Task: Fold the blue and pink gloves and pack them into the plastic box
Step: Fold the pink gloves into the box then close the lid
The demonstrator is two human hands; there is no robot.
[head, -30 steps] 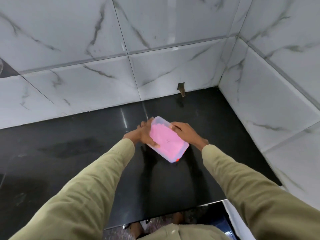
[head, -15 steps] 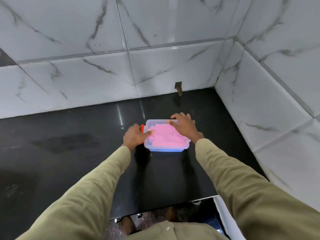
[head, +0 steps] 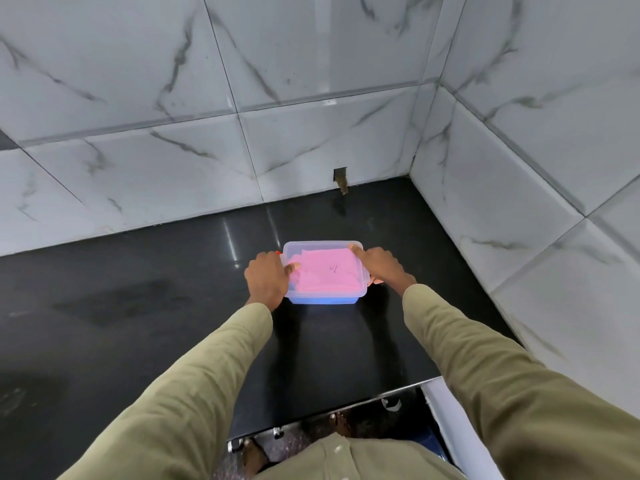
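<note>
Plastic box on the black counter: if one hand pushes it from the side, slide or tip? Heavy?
Probably slides: the plastic box sits low and wide, flat on the glossy black counter. Probably light: through the clear lid only folded pink glove and a blue layer beneath show. The thin translucent walls may flex under the left hand or right hand.

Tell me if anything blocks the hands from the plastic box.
Nothing visible does. The left hand and right hand already rest on the ends of the plastic box, which sits on the black counter with the pink glove inside.
</note>
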